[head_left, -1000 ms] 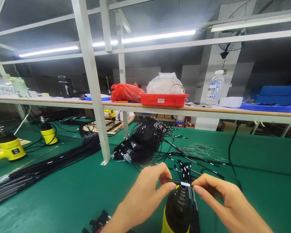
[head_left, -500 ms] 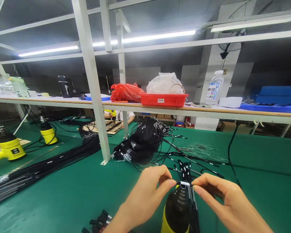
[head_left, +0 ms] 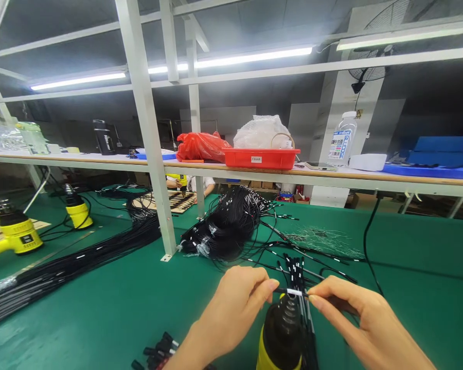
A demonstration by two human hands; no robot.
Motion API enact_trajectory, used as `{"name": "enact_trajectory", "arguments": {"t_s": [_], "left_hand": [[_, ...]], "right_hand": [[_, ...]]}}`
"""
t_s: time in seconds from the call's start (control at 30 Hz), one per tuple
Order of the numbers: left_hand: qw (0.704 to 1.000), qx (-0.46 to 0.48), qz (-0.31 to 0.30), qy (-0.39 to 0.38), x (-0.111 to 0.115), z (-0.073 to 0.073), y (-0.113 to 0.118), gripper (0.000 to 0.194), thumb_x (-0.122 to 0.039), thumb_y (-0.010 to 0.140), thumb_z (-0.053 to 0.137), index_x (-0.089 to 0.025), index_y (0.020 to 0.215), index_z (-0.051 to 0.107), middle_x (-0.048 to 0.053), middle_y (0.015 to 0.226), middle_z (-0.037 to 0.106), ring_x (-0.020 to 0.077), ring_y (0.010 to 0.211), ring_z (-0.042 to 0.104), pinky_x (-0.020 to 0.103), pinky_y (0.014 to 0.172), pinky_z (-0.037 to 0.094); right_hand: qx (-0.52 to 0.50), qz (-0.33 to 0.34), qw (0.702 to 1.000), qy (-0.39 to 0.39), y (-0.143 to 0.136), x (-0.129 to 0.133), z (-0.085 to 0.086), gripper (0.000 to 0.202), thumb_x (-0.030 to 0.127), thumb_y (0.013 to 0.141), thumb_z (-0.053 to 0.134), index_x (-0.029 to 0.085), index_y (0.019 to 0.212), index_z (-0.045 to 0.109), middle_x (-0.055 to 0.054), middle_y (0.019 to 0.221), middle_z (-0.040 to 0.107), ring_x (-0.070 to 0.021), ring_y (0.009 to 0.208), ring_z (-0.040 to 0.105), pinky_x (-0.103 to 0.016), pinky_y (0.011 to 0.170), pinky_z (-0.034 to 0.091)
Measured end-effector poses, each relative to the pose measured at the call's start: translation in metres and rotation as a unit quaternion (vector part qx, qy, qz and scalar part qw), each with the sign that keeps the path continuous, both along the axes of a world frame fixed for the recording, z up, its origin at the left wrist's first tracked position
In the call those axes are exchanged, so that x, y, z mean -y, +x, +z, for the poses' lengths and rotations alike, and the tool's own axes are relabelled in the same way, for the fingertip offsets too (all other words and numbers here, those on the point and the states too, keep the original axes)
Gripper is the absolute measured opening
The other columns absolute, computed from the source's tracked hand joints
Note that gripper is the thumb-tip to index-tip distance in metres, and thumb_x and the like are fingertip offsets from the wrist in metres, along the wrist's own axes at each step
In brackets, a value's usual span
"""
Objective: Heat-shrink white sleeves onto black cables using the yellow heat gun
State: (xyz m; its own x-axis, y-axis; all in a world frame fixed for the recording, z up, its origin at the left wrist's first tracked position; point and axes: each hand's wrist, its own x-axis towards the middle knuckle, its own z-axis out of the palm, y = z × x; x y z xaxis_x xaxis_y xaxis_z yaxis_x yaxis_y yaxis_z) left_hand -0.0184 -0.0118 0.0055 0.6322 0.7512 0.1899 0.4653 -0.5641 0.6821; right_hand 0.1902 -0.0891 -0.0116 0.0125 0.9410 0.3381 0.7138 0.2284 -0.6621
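Note:
A thin black cable with a white sleeve point(head_left: 294, 292) is stretched sideways between my two hands. My left hand point(head_left: 237, 306) pinches it left of the sleeve, and my right hand point(head_left: 357, 313) pinches it on the right. Directly below the sleeve, a yellow and black heat gun point(head_left: 281, 329) points its nozzle upward. Behind and beside the gun lies a bundle of black cables point(head_left: 296, 270) with white marks. Several black connector ends point(head_left: 160, 350) lie at the bottom, left of my left forearm.
A large heap of black cables point(head_left: 231, 221) lies on the green table point(head_left: 111, 303) beside a white post point(head_left: 148, 128). Two more heat guns stand left, one yellow point(head_left: 19, 234). A shelf above carries a red bin point(head_left: 260, 160) and bottle point(head_left: 341, 139). A co-worker's hand point(head_left: 173, 182) shows beyond.
My left fingertips have shifted slightly left along the cable, showing more black beside the white sleeve. My right hand has barely moved, and the sleeve stays over the nozzle.

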Motion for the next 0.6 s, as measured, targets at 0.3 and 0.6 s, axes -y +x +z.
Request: {"name": "enact_trajectory", "arguments": {"t_s": [0.3, 0.6], "left_hand": [[0.996, 0.088, 0.019, -0.023, 0.0000, -0.0062, 0.0007, 0.015, -0.028, 0.094, 0.056, -0.020, 0.082, 0.057, -0.002, 0.086, 0.061, 0.0160, 0.085, 0.052, 0.026, 0.077, 0.038], [0.998, 0.059, 0.007, 0.014, 0.0015, -0.0052, -0.0008, 0.024, -0.032, 0.099, 0.051, -0.020, 0.078, 0.052, -0.004, 0.082, 0.058, 0.0151, 0.081, 0.050, 0.025, 0.074, 0.036]], "right_hand": [[-0.053, -0.024, 0.998, 0.000, -0.0030, -0.0022, -0.0044, 0.025, 0.041, 0.091, 0.057, 0.025, 0.077, 0.068, 0.001, 0.076, 0.070, -0.0178, 0.070, 0.064, -0.024, 0.063, 0.050], [-0.018, -0.012, 0.999, -0.042, 0.0001, -0.0018, -0.0031, 0.032, 0.045, 0.096, 0.047, 0.025, 0.079, 0.065, 0.001, 0.077, 0.068, -0.0181, 0.073, 0.063, -0.024, 0.065, 0.049]]}}
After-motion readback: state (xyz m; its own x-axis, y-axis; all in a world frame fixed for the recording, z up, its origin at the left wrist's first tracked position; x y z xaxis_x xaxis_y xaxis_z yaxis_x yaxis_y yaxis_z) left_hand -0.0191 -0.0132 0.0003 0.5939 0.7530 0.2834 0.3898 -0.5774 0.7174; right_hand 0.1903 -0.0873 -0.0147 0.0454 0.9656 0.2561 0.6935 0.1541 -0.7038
